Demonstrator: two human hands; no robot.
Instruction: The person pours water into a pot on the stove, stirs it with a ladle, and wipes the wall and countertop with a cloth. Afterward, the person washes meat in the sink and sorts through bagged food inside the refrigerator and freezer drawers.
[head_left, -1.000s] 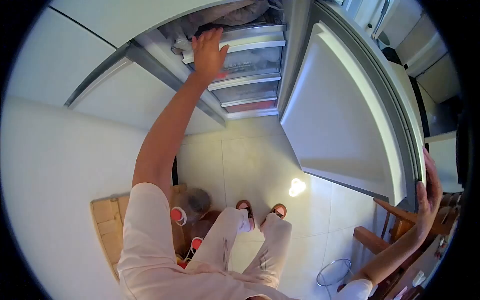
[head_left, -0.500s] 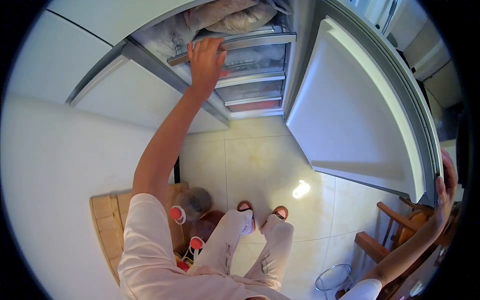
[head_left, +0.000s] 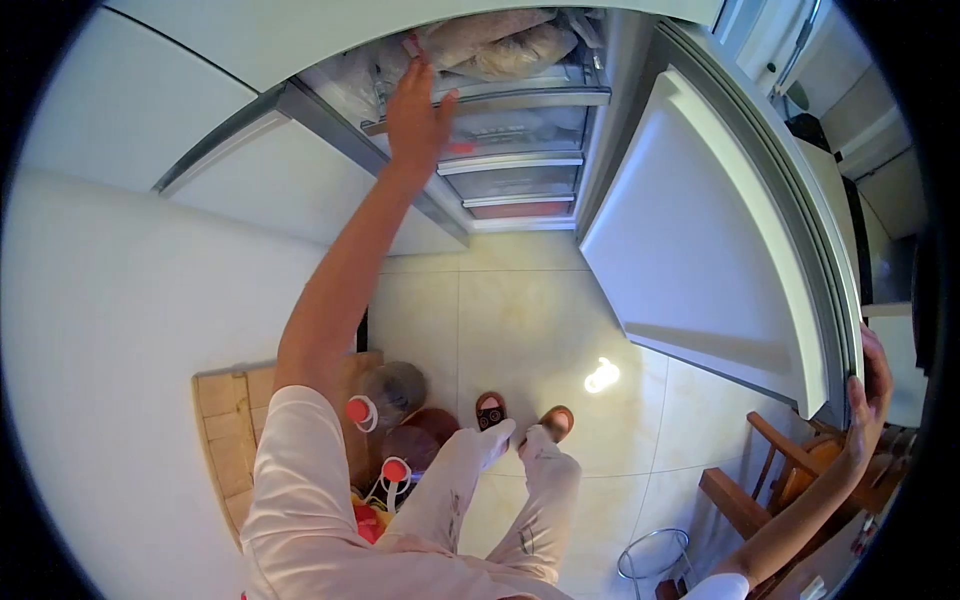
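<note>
My left hand [head_left: 413, 120] reaches over the front of the top freezer drawer [head_left: 530, 98], fingers stretched out and thumb apart. Its fingertips are close to a small reddish piece among the bags; whether they touch it I cannot tell. Filled plastic bags [head_left: 515, 50] lie in that drawer, some pale pink and others whitish. At the far right, my right hand [head_left: 868, 390] grips the outer edge of the open freezer door [head_left: 710, 230], thumb on the near side and fingers around it.
Lower drawers [head_left: 515, 182] are closed beneath the top one. On the left, large bottles with red caps [head_left: 360, 409] stand by a wooden board [head_left: 225, 420]. A wooden chair [head_left: 740, 500] and a round metal frame [head_left: 650, 550] are at lower right. My feet stand on tiles [head_left: 530, 300].
My left hand has left the drawer's front rail and moved forward over it toward the bags. My right hand keeps its hold on the door edge. The view has shifted slightly.
</note>
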